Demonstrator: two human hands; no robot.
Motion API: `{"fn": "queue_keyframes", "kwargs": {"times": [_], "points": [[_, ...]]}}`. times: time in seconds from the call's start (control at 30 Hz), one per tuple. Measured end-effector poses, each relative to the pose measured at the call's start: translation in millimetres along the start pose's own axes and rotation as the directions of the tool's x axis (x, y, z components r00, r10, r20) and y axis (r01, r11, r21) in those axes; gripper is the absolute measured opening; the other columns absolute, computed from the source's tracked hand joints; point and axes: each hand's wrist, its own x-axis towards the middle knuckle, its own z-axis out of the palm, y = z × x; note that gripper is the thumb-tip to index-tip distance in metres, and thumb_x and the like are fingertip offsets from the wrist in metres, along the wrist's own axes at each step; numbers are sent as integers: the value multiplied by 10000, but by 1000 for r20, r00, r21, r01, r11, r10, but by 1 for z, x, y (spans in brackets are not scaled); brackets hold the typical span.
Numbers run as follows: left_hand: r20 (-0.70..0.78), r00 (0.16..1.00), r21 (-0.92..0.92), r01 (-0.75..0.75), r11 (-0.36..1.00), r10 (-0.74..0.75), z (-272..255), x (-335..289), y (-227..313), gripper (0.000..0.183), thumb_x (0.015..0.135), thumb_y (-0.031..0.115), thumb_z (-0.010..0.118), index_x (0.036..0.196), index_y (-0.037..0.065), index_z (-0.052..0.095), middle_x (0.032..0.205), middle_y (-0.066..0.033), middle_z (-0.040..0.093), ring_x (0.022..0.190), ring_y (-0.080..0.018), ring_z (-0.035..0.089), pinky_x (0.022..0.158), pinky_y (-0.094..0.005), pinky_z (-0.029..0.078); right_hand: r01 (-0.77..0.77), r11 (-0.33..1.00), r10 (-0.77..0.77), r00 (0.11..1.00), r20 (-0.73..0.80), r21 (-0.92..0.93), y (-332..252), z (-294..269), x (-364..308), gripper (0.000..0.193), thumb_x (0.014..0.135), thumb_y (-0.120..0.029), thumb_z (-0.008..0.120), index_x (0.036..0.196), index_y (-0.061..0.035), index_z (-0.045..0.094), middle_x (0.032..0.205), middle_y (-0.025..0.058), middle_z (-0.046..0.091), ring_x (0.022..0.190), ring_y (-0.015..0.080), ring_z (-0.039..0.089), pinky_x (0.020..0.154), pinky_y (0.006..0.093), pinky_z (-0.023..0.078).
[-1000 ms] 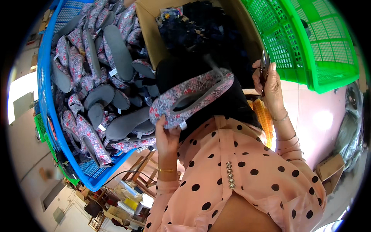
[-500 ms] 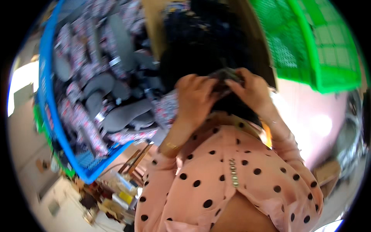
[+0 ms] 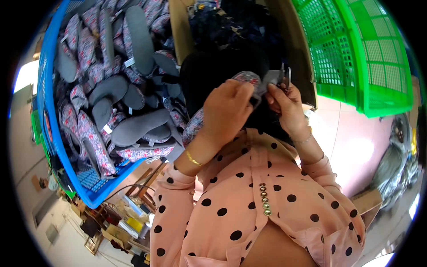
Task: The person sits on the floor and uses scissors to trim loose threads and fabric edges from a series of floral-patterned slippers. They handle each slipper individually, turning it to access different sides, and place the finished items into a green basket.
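My left hand (image 3: 227, 107) is closed round a slipper (image 3: 193, 127) in floral fabric, its patterned end showing past my fingers. A grey flap (image 3: 270, 80) at that end reaches across to my right hand (image 3: 287, 107). My right hand is closed on small metal scissors (image 3: 289, 76), blades pointing up and slightly apart beside the flap; my fingers hide the handles. The right thumb lies close to the flap; whether it pinches it, I cannot tell. Both hands are above my dark-covered lap.
To the left, a blue plastic crate (image 3: 91, 196) holds many floral slippers with grey soles (image 3: 138, 42). Ahead stands a cardboard box (image 3: 180, 33) with dark pieces (image 3: 227, 26) inside. Green plastic baskets (image 3: 362, 84) stand at the right, and clear plastic wrapping (image 3: 393, 164) lies below them.
My hands have moved apart a little, the right one lower. The slipper's floral end, the grey flap and the scissor blades now show plainly; before, they were blurred or covered.
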Motion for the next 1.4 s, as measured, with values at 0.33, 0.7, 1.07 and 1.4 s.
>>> {"fn": "queue_keyframes", "kwargs": {"times": [0.33,0.7,1.07,1.4], "points": [[416,909,-341,132,931,24,-4,51,-28,178,809,138,737,900,2,668,829,-45,571,791,-170,526,713,-277,437,247,792,-248,966,77,-558,-23,-5,1,160,974,-151,584,944,6,571,678,10,550,611,56,511,553,213,432],[631,766,-450,491,746,-124,-10,79,-26,193,852,169,740,814,-2,660,663,37,574,607,-8,465,529,-186,364,183,534,-150,981,120,-826,-22,-21,-18,322,972,-319,564,883,-10,579,673,190,580,620,370,583,548,409,433],[603,793,-486,451,748,-86,-5,78,-25,200,852,166,742,783,1,653,654,45,559,608,-14,453,530,-195,360,263,399,-167,963,212,-878,-23,-11,5,397,954,-390,566,790,-31,616,581,172,548,560,366,572,503,436,411],[143,990,-177,31,984,-6,-5,76,-43,237,813,159,747,971,3,661,808,-65,662,735,-170,593,659,-313,469,175,648,-174,982,79,-741,-14,-21,11,438,977,-402,543,769,-20,594,585,106,530,531,209,533,513,332,408]]}}
